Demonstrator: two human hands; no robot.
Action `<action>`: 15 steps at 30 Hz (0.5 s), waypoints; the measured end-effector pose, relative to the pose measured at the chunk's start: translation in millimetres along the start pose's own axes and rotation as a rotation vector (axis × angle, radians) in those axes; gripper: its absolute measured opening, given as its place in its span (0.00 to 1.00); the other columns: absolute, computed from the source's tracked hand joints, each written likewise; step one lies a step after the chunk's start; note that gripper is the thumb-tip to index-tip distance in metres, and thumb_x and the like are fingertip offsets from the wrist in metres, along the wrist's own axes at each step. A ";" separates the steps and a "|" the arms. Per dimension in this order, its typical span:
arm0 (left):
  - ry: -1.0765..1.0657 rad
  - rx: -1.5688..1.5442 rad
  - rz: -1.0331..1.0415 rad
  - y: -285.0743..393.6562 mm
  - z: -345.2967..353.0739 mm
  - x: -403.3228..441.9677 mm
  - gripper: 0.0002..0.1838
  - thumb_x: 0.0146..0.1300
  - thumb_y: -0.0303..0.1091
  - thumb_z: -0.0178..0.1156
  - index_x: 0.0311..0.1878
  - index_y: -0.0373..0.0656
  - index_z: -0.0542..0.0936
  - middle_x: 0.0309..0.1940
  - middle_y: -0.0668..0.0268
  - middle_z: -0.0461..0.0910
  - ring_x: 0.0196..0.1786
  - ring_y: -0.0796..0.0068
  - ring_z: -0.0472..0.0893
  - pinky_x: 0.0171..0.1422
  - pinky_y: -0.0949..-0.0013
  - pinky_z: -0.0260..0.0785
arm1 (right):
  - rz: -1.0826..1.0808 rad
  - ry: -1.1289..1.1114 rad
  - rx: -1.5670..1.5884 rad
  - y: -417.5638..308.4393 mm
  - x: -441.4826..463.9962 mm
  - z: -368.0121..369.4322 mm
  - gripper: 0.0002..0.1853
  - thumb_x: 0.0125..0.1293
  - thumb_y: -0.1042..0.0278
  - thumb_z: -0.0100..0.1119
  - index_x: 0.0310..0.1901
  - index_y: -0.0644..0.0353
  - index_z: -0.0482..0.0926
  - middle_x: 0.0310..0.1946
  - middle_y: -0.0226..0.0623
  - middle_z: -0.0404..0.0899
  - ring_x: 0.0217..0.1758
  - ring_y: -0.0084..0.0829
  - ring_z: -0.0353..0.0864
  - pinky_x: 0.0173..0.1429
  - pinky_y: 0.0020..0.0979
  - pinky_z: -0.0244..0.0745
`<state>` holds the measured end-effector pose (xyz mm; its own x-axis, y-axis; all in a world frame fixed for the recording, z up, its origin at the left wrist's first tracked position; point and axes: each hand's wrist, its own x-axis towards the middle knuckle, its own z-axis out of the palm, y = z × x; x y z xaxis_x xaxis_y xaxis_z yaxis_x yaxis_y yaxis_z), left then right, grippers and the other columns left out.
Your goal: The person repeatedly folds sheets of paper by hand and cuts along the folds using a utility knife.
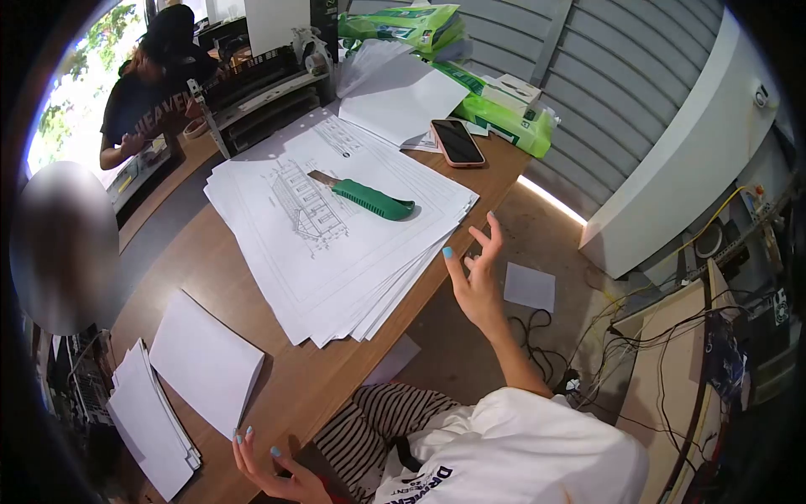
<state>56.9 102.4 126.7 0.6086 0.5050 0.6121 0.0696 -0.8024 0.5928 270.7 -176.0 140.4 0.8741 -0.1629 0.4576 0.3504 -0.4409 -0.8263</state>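
Observation:
My right hand (478,286) hovers beside the near edge of the desk, fingers spread and holding nothing. Closest to it is a thick stack of large white sheets (369,286) with a printed line drawing. On the stack lies a green utility knife (374,200), its blade out. At the lower left, my left hand (281,472) is over the desk edge with its fingers apart. Its fingertips reach the corner of a folded white paper (206,361); whether they touch it I cannot tell. Beside that paper is a smaller stack of folded sheets (153,428).
A phone (457,143) and green packs (504,122) are at the desk's far right. An open printer-like machine (260,92) stands at the back. Another person (159,92) is behind it. Cables (537,344) and a sheet (530,287) lie on the floor.

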 end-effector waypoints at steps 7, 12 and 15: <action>-0.005 0.021 0.102 1.3 6.1 17.6 0.20 0.69 0.29 0.44 0.62 0.33 0.66 0.60 0.51 0.68 0.57 0.58 0.74 0.59 0.59 0.66 | -0.001 -0.049 -0.012 -11.2 -7.9 -2.9 0.42 0.64 0.62 0.59 0.69 0.60 0.40 0.66 0.54 0.46 0.67 0.47 0.58 0.61 0.53 0.66; 0.012 -0.067 0.013 5.7 1.4 14.3 0.16 0.63 0.23 0.46 0.53 0.29 0.71 0.48 0.52 0.77 0.54 0.49 0.72 0.63 0.52 0.61 | -0.339 -0.232 -0.533 -51.8 -5.5 -21.5 0.30 0.60 0.69 0.61 0.64 0.59 0.61 0.64 0.45 0.62 0.65 0.55 0.65 0.67 0.57 0.56; -0.001 0.003 0.044 2.2 -6.8 10.0 0.15 0.63 0.23 0.46 0.53 0.31 0.72 0.45 0.55 0.79 0.50 0.56 0.77 0.65 0.50 0.58 | -0.488 -0.393 -0.620 -58.2 -4.5 9.1 0.29 0.61 0.60 0.60 0.64 0.54 0.65 0.64 0.40 0.65 0.68 0.49 0.61 0.70 0.57 0.50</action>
<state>57.8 107.8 137.7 0.6123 0.4685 0.6369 0.0447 -0.8248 0.5637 249.4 -141.5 183.4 0.7673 0.4339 0.4722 0.5689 -0.8004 -0.1889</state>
